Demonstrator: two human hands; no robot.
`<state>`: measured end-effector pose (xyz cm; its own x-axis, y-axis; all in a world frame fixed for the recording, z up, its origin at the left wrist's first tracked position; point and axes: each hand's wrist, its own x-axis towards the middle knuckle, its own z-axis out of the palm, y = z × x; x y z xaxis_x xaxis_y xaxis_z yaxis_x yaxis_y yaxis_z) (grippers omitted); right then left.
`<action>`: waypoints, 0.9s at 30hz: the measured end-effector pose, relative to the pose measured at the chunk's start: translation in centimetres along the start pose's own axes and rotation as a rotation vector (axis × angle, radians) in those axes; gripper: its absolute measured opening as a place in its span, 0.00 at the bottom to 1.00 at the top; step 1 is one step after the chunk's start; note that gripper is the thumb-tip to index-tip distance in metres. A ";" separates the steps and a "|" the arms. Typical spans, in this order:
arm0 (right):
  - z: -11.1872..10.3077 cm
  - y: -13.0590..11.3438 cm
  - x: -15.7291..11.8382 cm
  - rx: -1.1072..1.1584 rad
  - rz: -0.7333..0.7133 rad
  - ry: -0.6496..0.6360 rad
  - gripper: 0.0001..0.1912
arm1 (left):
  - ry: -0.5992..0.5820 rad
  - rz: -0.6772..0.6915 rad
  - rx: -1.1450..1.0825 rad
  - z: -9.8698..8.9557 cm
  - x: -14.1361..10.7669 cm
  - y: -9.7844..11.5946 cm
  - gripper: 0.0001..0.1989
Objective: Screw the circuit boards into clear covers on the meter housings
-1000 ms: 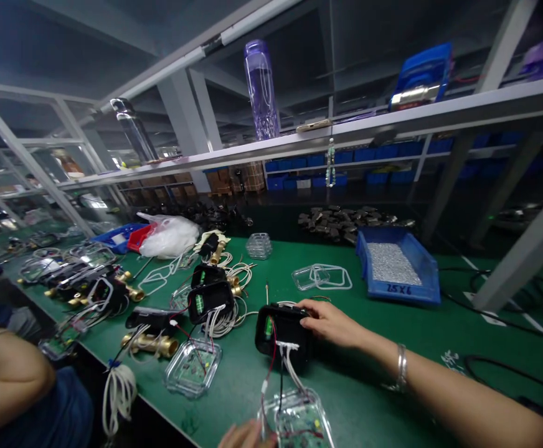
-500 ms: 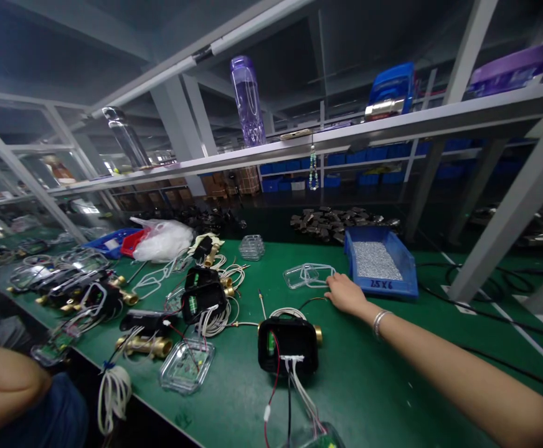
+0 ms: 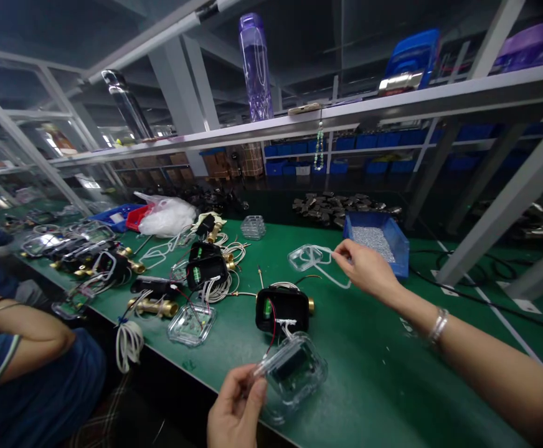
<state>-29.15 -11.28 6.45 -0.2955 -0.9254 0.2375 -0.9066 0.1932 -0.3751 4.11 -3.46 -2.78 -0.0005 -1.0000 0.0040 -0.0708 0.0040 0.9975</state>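
Note:
My left hand [image 3: 236, 404] is closed on the edge of a clear plastic cover [image 3: 294, 373] with a circuit board inside, tilted above the front of the bench. Wires lead from that cover to an open black housing [image 3: 276, 330] with a brass fitting [image 3: 311, 305] at its side. My right hand [image 3: 362, 264] pinches a white gasket ring [image 3: 334, 274], lifted at one end over the bench. Beyond that ring, another clear cover [image 3: 299, 258] lies on the green surface.
A blue bin [image 3: 400, 255] of small metal pieces stands behind my right hand. Leftward are another black housing [image 3: 206, 267], a brass pipe fitting [image 3: 159, 307] and coiled cables [image 3: 129, 342]. A person's arm [image 3: 28, 317] is at far left. A shelf [image 3: 281, 124] spans above.
My left hand has come into view, holding the clear cover up off the bench. My right hand has raised the white gasket ring from where it lay. The view has tipped downward.

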 end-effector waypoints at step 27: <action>3.7 -5.7 -15.5 0.482 -0.634 -0.272 0.07 | -0.130 0.568 0.449 1.1 -1.7 2.3 0.06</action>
<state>-18.32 0.73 1.64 0.3655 -0.8698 0.3315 -0.6304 -0.4934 -0.5994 2.85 -1.75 -0.57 -0.2751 -0.8356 0.4754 -0.4259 0.5493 0.7190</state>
